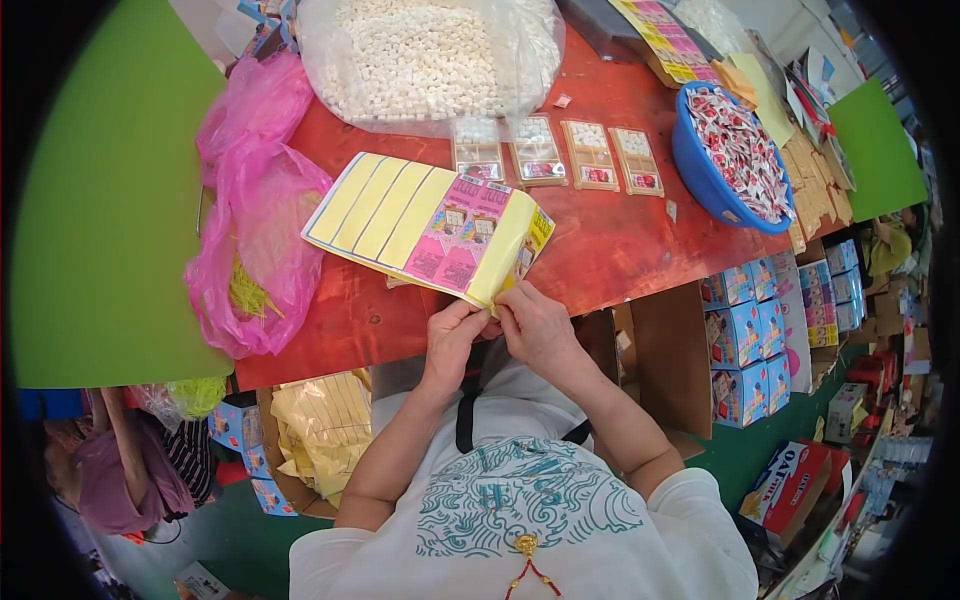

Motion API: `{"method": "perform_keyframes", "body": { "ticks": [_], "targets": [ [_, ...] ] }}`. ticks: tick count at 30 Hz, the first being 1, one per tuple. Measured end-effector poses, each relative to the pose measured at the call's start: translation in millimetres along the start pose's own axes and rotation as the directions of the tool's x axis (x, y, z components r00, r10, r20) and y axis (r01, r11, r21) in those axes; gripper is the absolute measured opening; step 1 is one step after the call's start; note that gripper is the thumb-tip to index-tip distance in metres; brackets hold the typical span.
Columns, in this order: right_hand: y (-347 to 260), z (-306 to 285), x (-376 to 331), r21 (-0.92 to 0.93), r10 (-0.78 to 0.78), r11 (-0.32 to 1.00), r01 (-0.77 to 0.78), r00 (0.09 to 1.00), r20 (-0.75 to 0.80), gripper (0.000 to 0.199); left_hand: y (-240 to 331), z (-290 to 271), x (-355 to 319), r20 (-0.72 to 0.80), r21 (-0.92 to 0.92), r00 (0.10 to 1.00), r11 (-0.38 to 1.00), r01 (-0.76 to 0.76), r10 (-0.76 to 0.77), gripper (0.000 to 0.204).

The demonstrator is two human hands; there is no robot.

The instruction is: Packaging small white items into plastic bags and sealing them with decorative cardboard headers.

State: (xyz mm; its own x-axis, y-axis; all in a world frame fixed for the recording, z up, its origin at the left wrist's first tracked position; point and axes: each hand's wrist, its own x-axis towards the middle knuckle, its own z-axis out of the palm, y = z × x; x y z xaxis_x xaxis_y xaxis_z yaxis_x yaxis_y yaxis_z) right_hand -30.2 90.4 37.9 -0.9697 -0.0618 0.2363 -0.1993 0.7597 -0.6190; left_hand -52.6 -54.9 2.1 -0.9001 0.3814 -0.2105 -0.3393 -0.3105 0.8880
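Note:
A sheet of stickers (395, 205) lies tilted on the red table in front of me, with bare yellow backing on its left and pink printed labels towards its right. Its right end curls up, showing a yellow printed part. My left hand (455, 345) is closed, pinching the sheet's near corner. Close beside it, my right hand (540, 325) pinches the same curled corner, fingertips nearly touching the left ones. Whether a label is coming loose between the fingers cannot be made out. Beyond the sheet stand several small clear-covered packs (590, 155) holding white pieces and red sachets.
A large clear bag of white pieces (420, 60) sits at the back. Pink plastic bags (250, 200) lie left, beside a green panel (100, 200). A blue basin (690, 160) of sachets is at right. Below the table are boxes (735, 335) and a carton of yellow sheets (320, 430).

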Motion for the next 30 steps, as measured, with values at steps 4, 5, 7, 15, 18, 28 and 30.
{"method": "perform_keyframes", "body": {
  "ticks": [4,5,7,15,18,28,30],
  "targets": [
    [0.9,-0.9,1.6,0.187,0.020,0.982,-0.015,0.999,-0.027,0.008,-1.9,-4.5,-0.2,0.008,0.019,1.000,1.000,0.018,-0.018,0.021],
    [0.8,-1.0,1.4,0.199,0.015,0.980,-0.009,1.000,-0.027,0.007,-2.3,-5.1,0.1,0.016,0.014,1.000,1.000,0.001,-0.001,0.021],
    [2.6,-0.1,1.8,0.192,0.010,0.981,-0.006,1.000,-0.019,0.007,-1.6,-4.5,0.5,0.027,0.009,1.000,1.000,-0.015,0.015,0.021],
    [8.0,3.6,2.7,0.255,0.033,0.967,-0.025,0.999,-0.030,0.004,-3.3,-6.1,0.0,0.025,-0.060,1.000,0.998,0.017,-0.015,0.022],
    [14.9,11.8,1.6,0.324,0.074,0.944,-0.055,0.996,-0.046,0.003,-3.9,-6.4,2.2,0.016,-0.092,1.000,0.996,0.019,-0.017,0.025],
    [11.1,5.3,9.1,0.434,0.032,0.901,-0.027,0.999,-0.003,0.006,20.8,4.7,14.3,-0.133,-0.157,0.989,0.984,-0.087,0.066,0.034],
    [11.1,3.5,11.1,0.452,-0.011,0.892,0.009,1.000,0.002,0.006,32.4,9.0,15.2,-0.187,-0.282,0.982,0.957,-0.075,0.022,0.035]
  ]
}}
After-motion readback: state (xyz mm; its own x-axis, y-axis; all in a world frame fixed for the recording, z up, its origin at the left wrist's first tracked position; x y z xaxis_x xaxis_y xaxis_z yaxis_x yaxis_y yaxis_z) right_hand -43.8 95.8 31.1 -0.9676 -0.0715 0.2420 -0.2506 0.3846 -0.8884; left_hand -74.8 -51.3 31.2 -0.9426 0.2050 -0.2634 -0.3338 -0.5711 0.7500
